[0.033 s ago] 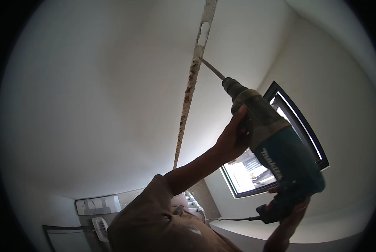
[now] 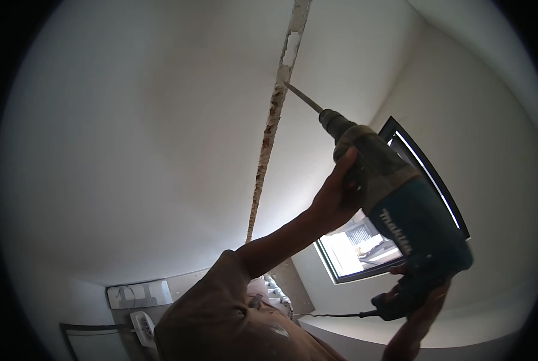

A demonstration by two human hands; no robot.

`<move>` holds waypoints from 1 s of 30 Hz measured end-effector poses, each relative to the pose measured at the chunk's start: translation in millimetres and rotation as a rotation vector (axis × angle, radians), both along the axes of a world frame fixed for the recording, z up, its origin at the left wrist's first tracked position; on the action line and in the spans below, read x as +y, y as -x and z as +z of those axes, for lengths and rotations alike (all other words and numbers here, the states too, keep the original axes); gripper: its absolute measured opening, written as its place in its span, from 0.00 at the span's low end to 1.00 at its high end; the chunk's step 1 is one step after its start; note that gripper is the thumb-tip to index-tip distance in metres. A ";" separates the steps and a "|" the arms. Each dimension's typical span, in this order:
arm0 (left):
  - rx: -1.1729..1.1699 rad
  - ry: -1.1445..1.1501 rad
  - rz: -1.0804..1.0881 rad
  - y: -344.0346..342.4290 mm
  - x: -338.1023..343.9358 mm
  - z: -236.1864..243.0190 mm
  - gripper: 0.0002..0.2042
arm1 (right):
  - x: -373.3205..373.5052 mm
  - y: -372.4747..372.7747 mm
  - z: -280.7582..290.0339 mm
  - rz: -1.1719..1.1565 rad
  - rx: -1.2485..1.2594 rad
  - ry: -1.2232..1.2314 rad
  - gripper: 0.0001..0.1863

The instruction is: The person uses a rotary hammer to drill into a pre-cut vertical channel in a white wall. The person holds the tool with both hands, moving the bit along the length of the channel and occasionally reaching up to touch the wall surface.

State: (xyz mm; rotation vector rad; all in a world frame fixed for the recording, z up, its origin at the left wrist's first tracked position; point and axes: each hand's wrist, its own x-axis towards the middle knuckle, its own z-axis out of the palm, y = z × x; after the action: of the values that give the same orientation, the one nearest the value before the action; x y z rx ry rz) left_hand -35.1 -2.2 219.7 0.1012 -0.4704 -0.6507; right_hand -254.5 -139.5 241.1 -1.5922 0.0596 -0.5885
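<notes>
A teal and black rotary hammer [image 2: 416, 207] is held up at a slant, its back end low on the right. My left hand [image 2: 343, 186] is wrapped round its front part, behind the chuck. At the back, my right hand [image 2: 425, 304] grips the handle, partly hidden by the tool. The long chisel bit [image 2: 305, 97] reaches up and left, its tip at the right edge of a rough groove [image 2: 270, 129] cut in the white wall [image 2: 148, 132]. Brown broken material shows in the groove below the tip; the upper stretch is paler.
A dark-framed window [image 2: 365, 246] stands behind the tool on the right. The power cord [image 2: 335, 314] runs left from the handle. At the lower left are a white panel [image 2: 139, 295], a white fixture [image 2: 142, 328] and a dark-framed pane [image 2: 94, 340].
The rotary hammer's body and both my hands have shifted slightly to the right. The chisel tip stays at the same spot on the groove.
</notes>
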 end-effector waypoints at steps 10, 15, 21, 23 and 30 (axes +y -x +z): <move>-0.003 0.196 -0.027 -7.8 -11.1 48.4 0.28 | -17.1 -16.2 94.9 -0.012 0.023 0.200 0.45; -0.021 0.207 -0.067 -13.0 -14.4 62.2 0.25 | -31.6 -18.1 118.6 0.042 0.080 0.047 0.40; -0.049 0.194 0.041 -25.3 -15.4 87.1 0.26 | -65.4 -38.4 171.2 0.061 0.126 0.352 0.33; -0.092 0.195 0.054 -37.7 -18.1 92.8 0.27 | -68.9 -46.3 198.0 0.057 0.145 0.441 0.34; -0.242 0.225 0.180 -71.2 -29.8 110.6 0.33 | 7.2 -83.2 267.5 0.234 0.228 0.444 0.40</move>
State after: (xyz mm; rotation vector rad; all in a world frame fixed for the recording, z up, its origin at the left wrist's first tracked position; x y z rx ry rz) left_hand 36.0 -32.0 330.2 0.0082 -0.7554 -0.4066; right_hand -171.4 -132.3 508.6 -2.0589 -0.0931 -0.2422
